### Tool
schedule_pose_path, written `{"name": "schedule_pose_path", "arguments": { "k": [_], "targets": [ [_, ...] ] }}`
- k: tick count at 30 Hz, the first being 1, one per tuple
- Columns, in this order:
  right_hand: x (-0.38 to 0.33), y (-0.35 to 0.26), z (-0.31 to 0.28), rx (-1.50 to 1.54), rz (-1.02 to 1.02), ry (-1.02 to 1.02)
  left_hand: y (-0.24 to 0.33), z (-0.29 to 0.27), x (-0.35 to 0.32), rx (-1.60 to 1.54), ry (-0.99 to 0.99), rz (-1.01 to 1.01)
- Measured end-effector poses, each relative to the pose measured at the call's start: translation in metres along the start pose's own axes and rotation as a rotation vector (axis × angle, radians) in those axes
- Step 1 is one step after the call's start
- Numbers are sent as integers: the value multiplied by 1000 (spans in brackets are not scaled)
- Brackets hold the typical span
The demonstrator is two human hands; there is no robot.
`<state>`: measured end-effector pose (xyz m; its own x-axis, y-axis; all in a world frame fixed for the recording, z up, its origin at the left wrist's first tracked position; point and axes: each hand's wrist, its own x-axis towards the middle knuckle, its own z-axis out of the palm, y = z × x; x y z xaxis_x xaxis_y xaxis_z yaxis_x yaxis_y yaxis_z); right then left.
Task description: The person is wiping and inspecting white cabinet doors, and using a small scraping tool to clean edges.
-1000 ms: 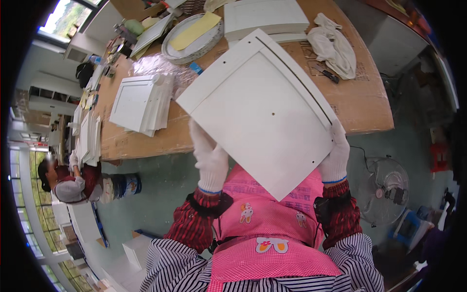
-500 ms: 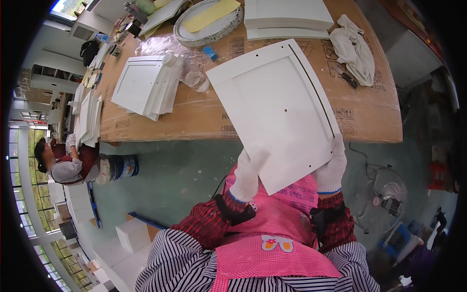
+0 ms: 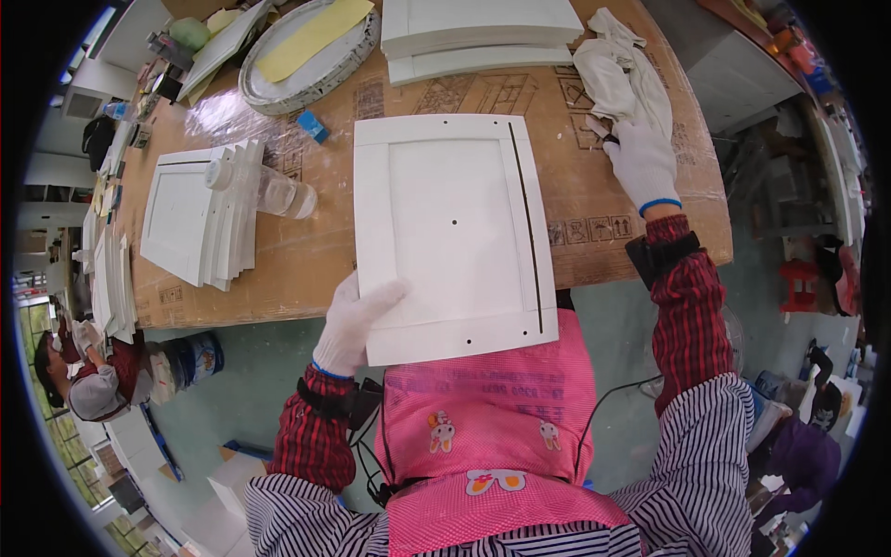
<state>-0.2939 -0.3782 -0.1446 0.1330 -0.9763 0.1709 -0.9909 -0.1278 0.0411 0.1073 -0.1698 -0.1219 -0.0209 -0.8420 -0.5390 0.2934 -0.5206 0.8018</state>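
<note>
A white panel, like a cabinet door with a recessed centre, a dark groove along its right side and several small holes, lies partly over the table's near edge. At its lower left, my gloved left hand grips it, thumb on top and the other fingers hidden beneath. Farther right, my gloved right hand is closed at the handle of a utility knife, whose rear part the fingers cover. Just beyond the knife is a crumpled white cloth.
Stacked white panels stand left, beside a clear plastic bottle. Farther back are a small blue block, a round tray with yellow paper, and more panels. Another person works at far left.
My right hand has left the panel and reached right to the knife. The panel has turned upright in view and come down to the table's near edge, with my left hand still holding it.
</note>
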Motion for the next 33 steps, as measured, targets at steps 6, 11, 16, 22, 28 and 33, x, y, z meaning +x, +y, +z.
{"name": "schedule_pose_path", "arguments": {
  "k": [6,11,16,22,28,33],
  "targets": [
    [-3,-9,5,26,-179,216,50,-7,18,243,-4,-80],
    [-23,-60,-10,702,-116,112,43,-4,30,1116,485,283],
    [-12,-101,-11,707,-329,74,13,-14,54,1317,429,839],
    [-8,-105,2,525,-552,141,4,-16,60,1280,390,837],
    [-101,-122,-25,670,-748,-61,3,-14,61,1288,429,856],
    [-128,-127,-32,660,-774,-138,3,-12,60,1305,442,873]
  ]
}}
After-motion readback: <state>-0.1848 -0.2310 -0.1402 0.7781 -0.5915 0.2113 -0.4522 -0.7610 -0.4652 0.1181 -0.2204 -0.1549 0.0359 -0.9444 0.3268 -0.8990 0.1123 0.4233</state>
